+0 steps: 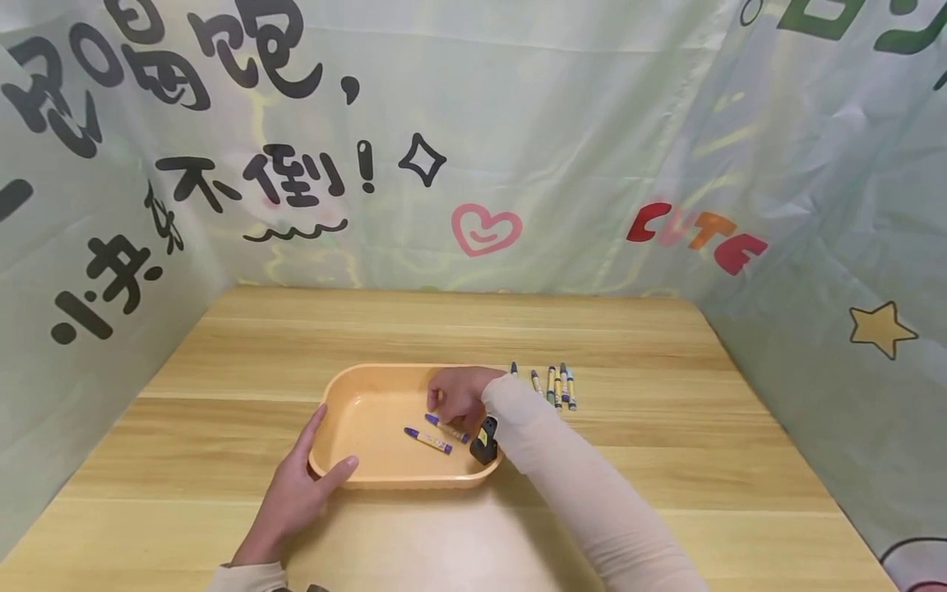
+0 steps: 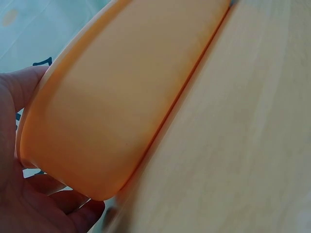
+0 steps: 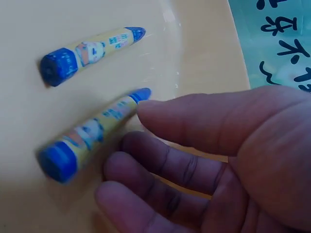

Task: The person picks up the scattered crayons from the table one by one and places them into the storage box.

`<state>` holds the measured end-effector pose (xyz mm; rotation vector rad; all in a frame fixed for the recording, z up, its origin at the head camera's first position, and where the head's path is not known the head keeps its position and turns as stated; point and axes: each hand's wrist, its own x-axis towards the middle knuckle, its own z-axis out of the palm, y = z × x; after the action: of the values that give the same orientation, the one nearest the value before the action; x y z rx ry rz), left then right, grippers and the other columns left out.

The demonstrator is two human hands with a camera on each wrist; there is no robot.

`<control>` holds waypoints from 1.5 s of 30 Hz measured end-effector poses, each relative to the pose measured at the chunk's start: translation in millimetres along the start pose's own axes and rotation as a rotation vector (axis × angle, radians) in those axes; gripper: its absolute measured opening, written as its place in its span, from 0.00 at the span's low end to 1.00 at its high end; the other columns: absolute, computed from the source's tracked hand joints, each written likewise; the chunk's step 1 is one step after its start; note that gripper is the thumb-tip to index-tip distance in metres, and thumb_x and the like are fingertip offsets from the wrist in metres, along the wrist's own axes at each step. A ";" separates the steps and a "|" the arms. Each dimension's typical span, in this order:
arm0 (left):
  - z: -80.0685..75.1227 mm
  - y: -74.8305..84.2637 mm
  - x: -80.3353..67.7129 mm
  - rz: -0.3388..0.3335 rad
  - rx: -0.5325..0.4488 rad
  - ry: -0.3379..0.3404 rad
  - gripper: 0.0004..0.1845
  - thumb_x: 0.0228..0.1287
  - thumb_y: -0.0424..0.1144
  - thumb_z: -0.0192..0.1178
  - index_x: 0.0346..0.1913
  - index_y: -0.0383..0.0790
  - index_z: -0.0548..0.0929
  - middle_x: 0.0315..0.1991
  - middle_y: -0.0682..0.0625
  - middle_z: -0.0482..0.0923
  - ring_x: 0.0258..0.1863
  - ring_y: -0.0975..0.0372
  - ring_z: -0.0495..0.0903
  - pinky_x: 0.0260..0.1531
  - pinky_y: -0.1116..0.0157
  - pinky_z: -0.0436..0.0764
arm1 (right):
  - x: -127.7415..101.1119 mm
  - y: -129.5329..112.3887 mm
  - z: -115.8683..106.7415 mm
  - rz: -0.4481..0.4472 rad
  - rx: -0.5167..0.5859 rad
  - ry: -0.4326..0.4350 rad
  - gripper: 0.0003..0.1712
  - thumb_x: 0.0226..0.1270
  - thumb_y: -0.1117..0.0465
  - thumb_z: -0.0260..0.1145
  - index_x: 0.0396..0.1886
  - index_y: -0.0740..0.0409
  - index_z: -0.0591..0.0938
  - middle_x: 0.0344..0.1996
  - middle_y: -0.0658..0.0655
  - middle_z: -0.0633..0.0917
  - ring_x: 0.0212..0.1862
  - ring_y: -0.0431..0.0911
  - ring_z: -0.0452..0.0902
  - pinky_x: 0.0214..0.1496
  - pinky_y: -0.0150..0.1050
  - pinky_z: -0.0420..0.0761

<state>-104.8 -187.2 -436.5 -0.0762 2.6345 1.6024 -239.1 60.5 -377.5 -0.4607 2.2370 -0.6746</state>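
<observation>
An orange-yellow plastic tray (image 1: 373,415) sits on the table. My left hand (image 1: 292,497) grips its left side, thumb over the rim and fingers along the outer wall; in the left wrist view the fingers curl by the tray's corner. Two blue crayons with yellow wrappers lie inside, a front one (image 1: 427,441) and one farther back (image 1: 448,428). Over the tray's right part, my right hand (image 1: 462,395) reaches down. In the right wrist view its thumb tip overlaps the point of the nearer crayon (image 3: 90,133), fingers loosely bent beside it with a gap to the thumb.
Several more crayons (image 1: 558,388) lie in a loose row on the wooden table (image 1: 629,477), right of the tray. A black wrist camera (image 1: 484,441) sits under my right wrist. Printed cloth walls (image 1: 577,148) close off the back and both sides.
</observation>
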 end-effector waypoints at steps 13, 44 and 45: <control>1.0 0.5 -0.4 0.021 0.012 -0.002 0.49 0.61 0.51 0.66 0.78 0.57 0.46 0.44 0.37 0.77 0.19 0.59 0.74 0.17 0.63 0.77 | -16.4 -1.1 -23.4 -0.082 -0.030 0.049 0.08 0.69 0.63 0.63 0.45 0.57 0.77 0.34 0.55 0.78 0.29 0.45 0.78 0.31 0.36 0.81; 1.5 -2.8 1.7 0.032 0.022 0.005 0.49 0.61 0.52 0.66 0.78 0.55 0.46 0.59 0.31 0.69 0.23 0.57 0.73 0.20 0.62 0.77 | -63.9 130.4 -74.6 0.093 0.169 0.455 0.12 0.70 0.62 0.59 0.47 0.67 0.72 0.16 0.54 0.74 0.17 0.41 0.65 0.21 0.34 0.71; 1.4 -2.9 1.6 0.031 0.023 0.008 0.49 0.61 0.52 0.66 0.78 0.55 0.46 0.58 0.31 0.70 0.23 0.57 0.74 0.20 0.63 0.77 | -65.3 134.2 -74.7 0.109 0.178 0.456 0.12 0.70 0.63 0.59 0.46 0.67 0.71 0.15 0.53 0.73 0.16 0.40 0.65 0.21 0.33 0.70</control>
<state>-106.2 -187.3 -439.8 -0.0406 2.6729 1.5837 -267.3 225.0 -377.1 -0.0985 2.5686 -0.9885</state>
